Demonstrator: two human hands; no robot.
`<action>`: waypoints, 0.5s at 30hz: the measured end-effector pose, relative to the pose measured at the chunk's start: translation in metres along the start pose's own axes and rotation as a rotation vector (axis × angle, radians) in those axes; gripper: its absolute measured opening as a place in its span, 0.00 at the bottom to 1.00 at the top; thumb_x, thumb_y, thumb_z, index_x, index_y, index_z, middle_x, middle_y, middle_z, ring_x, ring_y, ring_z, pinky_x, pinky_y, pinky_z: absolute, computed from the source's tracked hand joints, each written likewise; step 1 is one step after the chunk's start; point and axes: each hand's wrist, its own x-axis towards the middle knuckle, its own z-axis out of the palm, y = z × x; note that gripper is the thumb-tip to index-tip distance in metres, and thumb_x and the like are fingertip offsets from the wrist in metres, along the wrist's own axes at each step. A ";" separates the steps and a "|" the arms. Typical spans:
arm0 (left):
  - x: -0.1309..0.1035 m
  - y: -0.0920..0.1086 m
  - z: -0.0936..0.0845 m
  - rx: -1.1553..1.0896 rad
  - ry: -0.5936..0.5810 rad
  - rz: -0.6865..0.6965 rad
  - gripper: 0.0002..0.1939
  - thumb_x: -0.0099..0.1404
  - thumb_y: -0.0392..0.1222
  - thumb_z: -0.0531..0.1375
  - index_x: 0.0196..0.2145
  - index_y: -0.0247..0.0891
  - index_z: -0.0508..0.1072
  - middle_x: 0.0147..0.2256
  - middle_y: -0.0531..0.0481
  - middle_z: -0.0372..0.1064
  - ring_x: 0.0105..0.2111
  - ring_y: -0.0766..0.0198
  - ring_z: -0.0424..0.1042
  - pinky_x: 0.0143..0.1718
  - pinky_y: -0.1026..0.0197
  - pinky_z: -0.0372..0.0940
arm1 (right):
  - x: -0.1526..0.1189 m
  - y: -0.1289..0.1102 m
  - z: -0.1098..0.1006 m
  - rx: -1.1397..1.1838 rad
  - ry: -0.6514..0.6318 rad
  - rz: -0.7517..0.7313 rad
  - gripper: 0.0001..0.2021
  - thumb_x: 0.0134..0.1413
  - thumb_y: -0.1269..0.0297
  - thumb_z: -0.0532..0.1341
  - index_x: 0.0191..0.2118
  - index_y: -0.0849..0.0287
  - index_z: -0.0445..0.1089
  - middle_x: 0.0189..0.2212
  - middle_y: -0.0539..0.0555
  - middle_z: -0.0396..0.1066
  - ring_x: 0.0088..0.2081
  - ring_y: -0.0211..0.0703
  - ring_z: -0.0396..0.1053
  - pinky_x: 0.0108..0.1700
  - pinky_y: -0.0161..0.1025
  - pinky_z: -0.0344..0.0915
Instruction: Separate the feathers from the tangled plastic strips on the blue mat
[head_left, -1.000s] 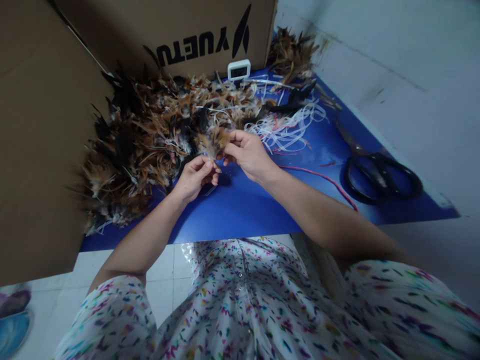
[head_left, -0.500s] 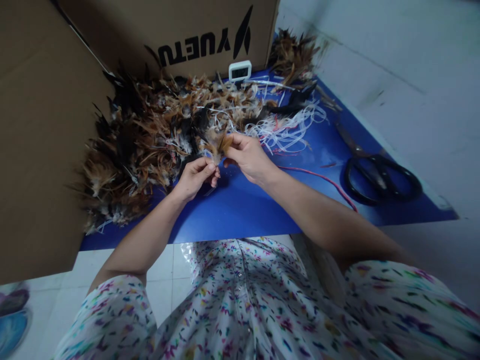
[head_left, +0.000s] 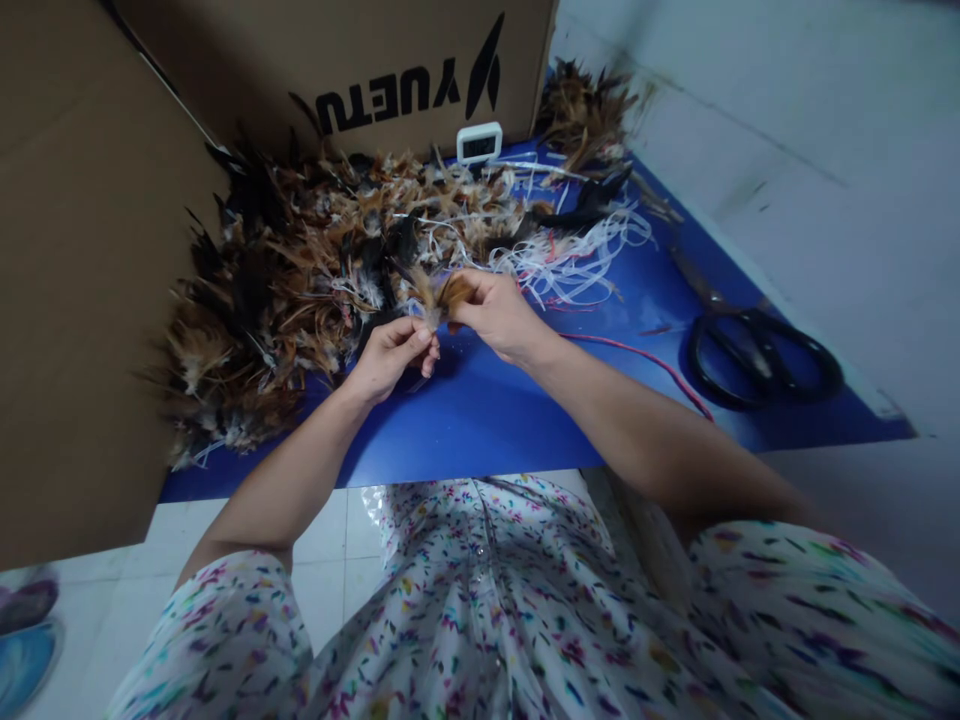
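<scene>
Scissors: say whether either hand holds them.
No, the scissors lie on the blue tabletop; left hand and right hand touch a feather tuft.

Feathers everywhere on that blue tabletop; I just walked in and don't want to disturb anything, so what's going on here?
A person's left hand pinches the base of a small feather tuft, while the right hand holds its brown tips. Beyond them, a heap of brown and black feathers covers part of the blue tabletop. A tangle of white strips and black-handled scissors lie to the right.
</scene>
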 end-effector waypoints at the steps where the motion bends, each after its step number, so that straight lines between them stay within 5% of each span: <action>1: 0.000 0.000 0.000 -0.006 0.000 0.003 0.19 0.56 0.53 0.71 0.26 0.33 0.74 0.23 0.52 0.72 0.18 0.72 0.69 0.21 0.68 0.66 | 0.000 0.000 0.000 -0.006 0.002 -0.018 0.08 0.45 0.65 0.68 0.28 0.58 0.68 0.25 0.46 0.69 0.27 0.33 0.65 0.28 0.32 0.65; 15: 0.000 0.000 -0.001 0.027 -0.015 -0.026 0.20 0.56 0.53 0.71 0.27 0.32 0.74 0.22 0.53 0.71 0.18 0.72 0.69 0.22 0.68 0.67 | 0.001 0.000 -0.003 -0.030 -0.068 -0.019 0.07 0.46 0.68 0.67 0.28 0.59 0.67 0.23 0.45 0.67 0.24 0.31 0.63 0.28 0.32 0.65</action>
